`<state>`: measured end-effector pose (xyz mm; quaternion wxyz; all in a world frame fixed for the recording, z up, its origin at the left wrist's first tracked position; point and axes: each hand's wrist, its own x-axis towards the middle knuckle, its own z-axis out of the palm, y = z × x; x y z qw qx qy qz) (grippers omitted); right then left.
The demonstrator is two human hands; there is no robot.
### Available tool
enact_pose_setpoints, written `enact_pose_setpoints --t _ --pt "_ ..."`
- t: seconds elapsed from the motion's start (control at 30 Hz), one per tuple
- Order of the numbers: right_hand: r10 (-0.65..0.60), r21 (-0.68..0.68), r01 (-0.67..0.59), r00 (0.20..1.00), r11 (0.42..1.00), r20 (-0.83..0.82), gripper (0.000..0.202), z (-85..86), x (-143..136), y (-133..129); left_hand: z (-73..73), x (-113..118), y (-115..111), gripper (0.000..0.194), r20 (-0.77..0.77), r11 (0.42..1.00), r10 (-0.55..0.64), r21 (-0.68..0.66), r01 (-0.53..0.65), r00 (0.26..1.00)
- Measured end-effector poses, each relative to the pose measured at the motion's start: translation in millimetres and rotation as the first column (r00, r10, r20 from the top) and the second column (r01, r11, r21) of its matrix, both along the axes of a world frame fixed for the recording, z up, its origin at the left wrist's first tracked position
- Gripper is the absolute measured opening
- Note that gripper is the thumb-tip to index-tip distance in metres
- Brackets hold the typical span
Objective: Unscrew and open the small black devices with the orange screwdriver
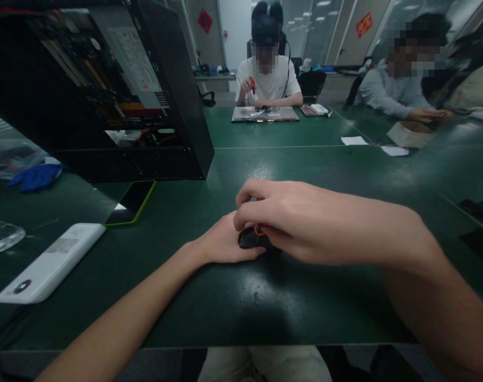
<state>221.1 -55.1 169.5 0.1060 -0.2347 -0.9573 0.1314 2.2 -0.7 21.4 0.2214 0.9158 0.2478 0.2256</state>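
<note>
A dark, rounded object that looks like a computer mouse (249, 238) lies low on the green table, with a small orange-red part (260, 229) on top. My left hand (221, 241) holds it from the left, thumb along its near side; my other left fingers are hidden. Above and across it comes my right hand (289, 220), its fingers curled and closed at the orange-red part. Whatever my right fingertips grip is covered by the hand itself. My right index finger overlaps the back of my left hand in view.
An open black computer case (177, 95) stands at the left. Near it are a green-edged phone (132, 203), a white oblong device (52, 262) and a blue glove (36, 176). Across the table a person (281, 79) works over a flat panel (241, 114); another person (396, 90) sits right.
</note>
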Motion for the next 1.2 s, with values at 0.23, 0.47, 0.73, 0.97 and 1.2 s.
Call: enact_pose_setpoints --t 0.23,0.47,0.73,0.97,1.2 --pt "-0.158 0.098 0.151 0.985 0.984 0.068 0.013 -1.4 0.6 1.3 4.8 -9.5 7.9 0.037 -0.051 0.997 -0.077 0.02 0.078 0.996" --pt "-0.251 0.166 0.233 0.963 0.958 0.099 0.014 -2.8 3.5 6.2 3.4 -6.8 5.5 0.04 -0.031 0.994 -0.068 0.081 0.07 0.997" --pt "-0.119 0.054 0.114 0.987 0.992 0.11 0.014 3.2 2.1 -7.7 4.0 -3.4 2.6 0.032 -0.018 0.999 -0.043 0.016 0.044 0.999" --pt "-0.32 0.171 0.289 0.926 0.942 0.198 0.021 -1.1 10.9 -4.7 4.3 8.1 -8.4 0.03 -0.024 0.999 -0.014 0.033 0.015 1.0" --pt "-0.311 0.219 0.27 0.933 0.938 0.18 0.017 -6.0 15.9 -9.6 3.7 12.9 -14.8 0.031 -0.01 0.998 0.047 0.032 -0.047 0.999"
